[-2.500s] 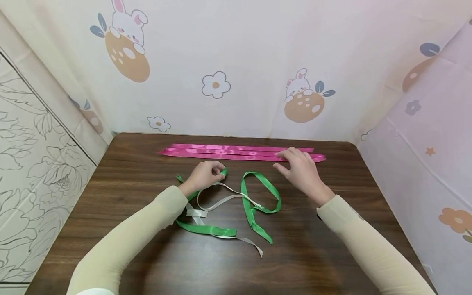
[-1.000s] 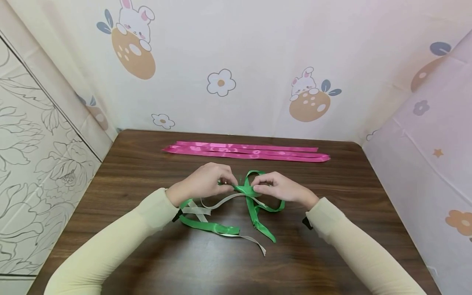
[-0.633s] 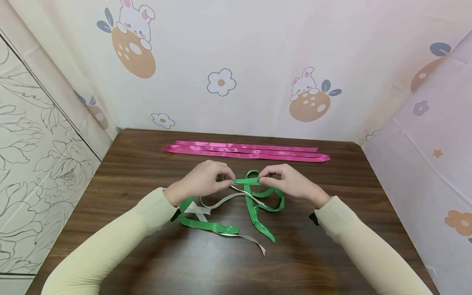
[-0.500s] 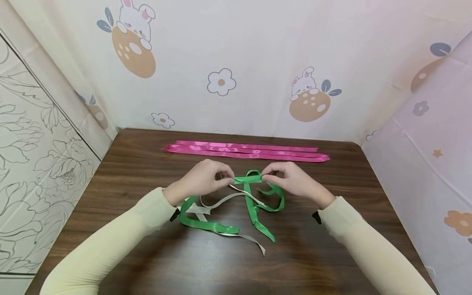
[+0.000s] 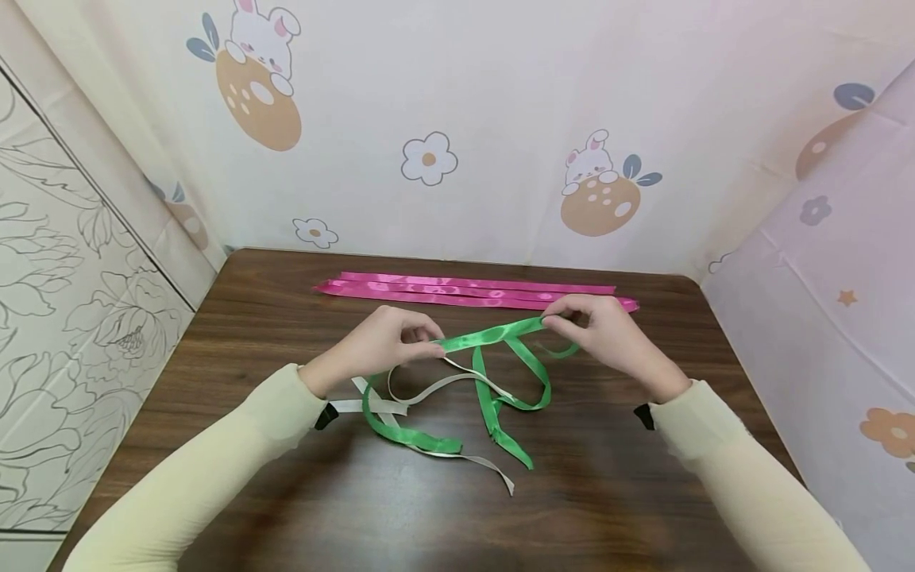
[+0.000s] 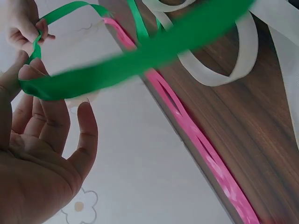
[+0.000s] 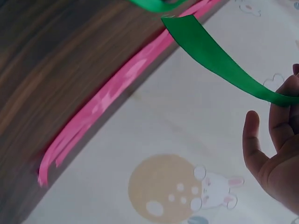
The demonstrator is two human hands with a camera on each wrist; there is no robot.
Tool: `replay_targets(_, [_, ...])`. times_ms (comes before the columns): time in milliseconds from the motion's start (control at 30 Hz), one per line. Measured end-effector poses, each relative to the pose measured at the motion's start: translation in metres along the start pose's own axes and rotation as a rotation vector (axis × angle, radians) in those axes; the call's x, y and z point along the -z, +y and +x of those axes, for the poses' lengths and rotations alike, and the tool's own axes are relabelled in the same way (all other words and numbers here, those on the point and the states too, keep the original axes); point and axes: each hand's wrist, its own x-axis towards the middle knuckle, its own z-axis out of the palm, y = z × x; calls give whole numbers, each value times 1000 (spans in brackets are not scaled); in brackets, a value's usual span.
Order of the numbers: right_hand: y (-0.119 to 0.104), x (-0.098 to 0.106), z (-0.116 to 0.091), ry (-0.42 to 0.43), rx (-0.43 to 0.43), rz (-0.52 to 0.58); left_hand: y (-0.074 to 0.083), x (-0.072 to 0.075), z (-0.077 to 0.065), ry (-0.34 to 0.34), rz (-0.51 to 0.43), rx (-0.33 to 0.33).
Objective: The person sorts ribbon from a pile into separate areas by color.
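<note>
A green satin ribbon [image 5: 493,335] is stretched between both hands above the table, slanting up to the right. My left hand [image 5: 389,340] pinches it between thumb and index finger; in the left wrist view a length of ribbon [image 6: 135,63] runs back from those fingertips. My right hand [image 5: 604,334] pinches the ribbon farther along, and a short free end [image 7: 210,58] sticks out past its fingers in the right wrist view. More green ribbon [image 5: 493,413] lies in a loose loop below. A narrow white ribbon [image 5: 436,389] curls across the tabletop among the green strands.
Folded pink ribbon strips [image 5: 472,292] lie along the back of the brown wooden table [image 5: 443,524], the right hand overlapping their right end. Behind the table hangs a pale curtain [image 5: 500,95] printed with rabbits and flowers. A white panel with line-drawn flowers [image 5: 86,318] stands at the left.
The right hand came over to the green ribbon and took hold of it beside the left hand. Since then the hands have spread apart, the right moving up and right, lengthening the stretch between them.
</note>
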Motion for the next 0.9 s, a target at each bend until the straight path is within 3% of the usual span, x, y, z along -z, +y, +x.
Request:
replay_targets(333, [16, 21, -11, 103, -42, -127, -15, 17, -12, 37, -18, 61])
replay_targets(900, [60, 37, -22, 125, -141, -183, -54, 62, -31, 190, 64, 180])
